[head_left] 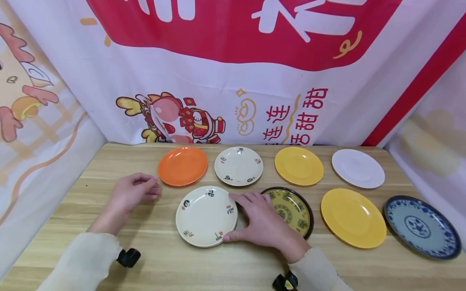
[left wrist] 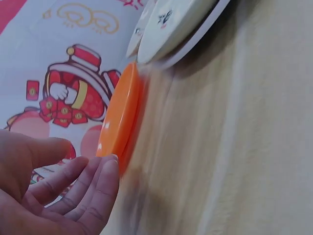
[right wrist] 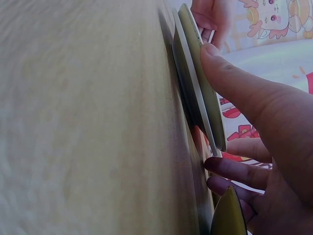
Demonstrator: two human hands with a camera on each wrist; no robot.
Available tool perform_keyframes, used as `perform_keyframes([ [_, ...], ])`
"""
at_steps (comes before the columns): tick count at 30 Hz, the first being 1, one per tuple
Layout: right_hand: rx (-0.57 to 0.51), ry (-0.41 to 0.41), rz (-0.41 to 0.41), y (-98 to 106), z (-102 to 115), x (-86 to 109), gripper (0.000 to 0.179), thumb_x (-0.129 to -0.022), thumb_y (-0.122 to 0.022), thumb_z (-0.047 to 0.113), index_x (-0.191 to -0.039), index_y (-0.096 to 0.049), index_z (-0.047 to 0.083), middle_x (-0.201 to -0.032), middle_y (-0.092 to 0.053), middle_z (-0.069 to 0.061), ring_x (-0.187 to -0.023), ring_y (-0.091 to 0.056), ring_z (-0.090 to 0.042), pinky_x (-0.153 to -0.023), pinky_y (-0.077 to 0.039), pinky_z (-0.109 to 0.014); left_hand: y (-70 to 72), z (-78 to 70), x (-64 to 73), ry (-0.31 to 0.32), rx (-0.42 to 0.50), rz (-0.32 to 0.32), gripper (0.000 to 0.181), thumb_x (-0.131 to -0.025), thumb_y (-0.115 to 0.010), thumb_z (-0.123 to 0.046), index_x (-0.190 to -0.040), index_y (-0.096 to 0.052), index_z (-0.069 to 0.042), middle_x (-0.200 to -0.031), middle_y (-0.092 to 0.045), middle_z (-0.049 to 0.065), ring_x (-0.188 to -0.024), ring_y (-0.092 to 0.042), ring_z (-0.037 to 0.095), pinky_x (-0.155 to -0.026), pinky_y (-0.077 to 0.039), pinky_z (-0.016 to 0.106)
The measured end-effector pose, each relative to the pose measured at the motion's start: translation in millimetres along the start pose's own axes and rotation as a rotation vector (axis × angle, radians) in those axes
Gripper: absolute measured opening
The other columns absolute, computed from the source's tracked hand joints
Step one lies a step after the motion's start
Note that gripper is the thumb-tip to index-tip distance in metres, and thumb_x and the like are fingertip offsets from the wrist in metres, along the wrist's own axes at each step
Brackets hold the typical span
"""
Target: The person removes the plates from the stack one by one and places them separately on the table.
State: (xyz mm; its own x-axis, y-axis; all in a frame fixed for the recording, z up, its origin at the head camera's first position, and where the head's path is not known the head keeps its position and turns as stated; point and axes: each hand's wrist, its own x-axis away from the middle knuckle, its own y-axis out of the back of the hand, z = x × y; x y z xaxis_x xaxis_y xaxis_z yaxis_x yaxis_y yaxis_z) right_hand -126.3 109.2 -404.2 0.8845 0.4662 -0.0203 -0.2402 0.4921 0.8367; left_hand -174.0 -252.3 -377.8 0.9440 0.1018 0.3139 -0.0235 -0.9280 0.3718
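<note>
My right hand [head_left: 260, 220] grips the right edge of a cream plate [head_left: 205, 216] with small dark and red motifs, thumb at the near rim and fingers at the far rim. In the right wrist view, a white-rimmed plate [right wrist: 185, 63] lies directly beneath that cream plate [right wrist: 210, 93]. Partly hidden behind this hand is a dark-rimmed olive plate [head_left: 300, 210] with a pattern. My left hand [head_left: 134, 193] hovers over the table at left with fingers loosely bent, holding nothing. Nearest to it is an orange plate [head_left: 183, 165], just beyond the fingertips.
Along the back stand a second cream patterned plate [head_left: 238, 166], a yellow plate [head_left: 299, 165] and a white plate [head_left: 358, 168]. A larger yellow plate [head_left: 353, 218] and a blue-rimmed plate [head_left: 422, 227] lie at right. Printed cloth [head_left: 204, 72] hangs behind the wooden table [head_left: 156, 258].
</note>
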Motion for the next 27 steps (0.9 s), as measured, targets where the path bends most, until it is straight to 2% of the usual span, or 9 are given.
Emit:
perform_keyframes([
  [4,0.005,-0.002,0.002,0.6,0.2,0.0,0.112,-0.069,-0.092,0.070,-0.160,-0.051,0.019,-0.156,-0.058,-0.009,-0.149,-0.047,-0.032,-0.129,-0.030,-0.058,-12.6,2.3,13.7,-0.032,-0.019,0.041,0.048,-0.109,-0.066,-0.029,-0.140,-0.059,0.007,-0.112,-0.079,0.012,-0.091,-0.078,0.011,-0.085,-0.069,0.028],
  [11,0.011,0.000,0.004,1.2,0.1,0.0,0.112,-0.070,-0.091,0.070,-0.160,-0.052,0.019,-0.156,-0.059,-0.009,-0.149,-0.048,-0.031,-0.128,-0.031,-0.057,-36.7,3.3,30.8,-0.110,-0.122,0.104,0.038,-0.107,-0.070,-0.024,-0.130,-0.066,0.006,-0.110,-0.079,0.017,-0.088,-0.077,0.016,-0.077,-0.069,0.029],
  [22,0.001,-0.005,0.006,1.1,0.8,0.0,0.111,-0.071,-0.092,0.069,-0.160,-0.052,0.019,-0.156,-0.058,-0.008,-0.149,-0.047,-0.031,-0.129,-0.031,-0.057,-54.5,5.2,38.8,-0.108,-0.179,0.164,0.035,-0.100,-0.077,-0.014,-0.125,-0.067,0.008,-0.106,-0.076,0.015,-0.080,-0.071,0.016,-0.069,-0.067,0.029],
  [27,-0.002,-0.006,0.006,1.8,0.6,0.3,0.111,-0.070,-0.092,0.070,-0.160,-0.052,0.019,-0.157,-0.058,-0.008,-0.150,-0.046,-0.031,-0.129,-0.030,-0.057,-59.4,6.4,38.8,-0.103,-0.170,0.155,0.032,-0.099,-0.077,-0.011,-0.122,-0.067,0.008,-0.101,-0.073,0.013,-0.076,-0.068,0.016,-0.065,-0.066,0.029],
])
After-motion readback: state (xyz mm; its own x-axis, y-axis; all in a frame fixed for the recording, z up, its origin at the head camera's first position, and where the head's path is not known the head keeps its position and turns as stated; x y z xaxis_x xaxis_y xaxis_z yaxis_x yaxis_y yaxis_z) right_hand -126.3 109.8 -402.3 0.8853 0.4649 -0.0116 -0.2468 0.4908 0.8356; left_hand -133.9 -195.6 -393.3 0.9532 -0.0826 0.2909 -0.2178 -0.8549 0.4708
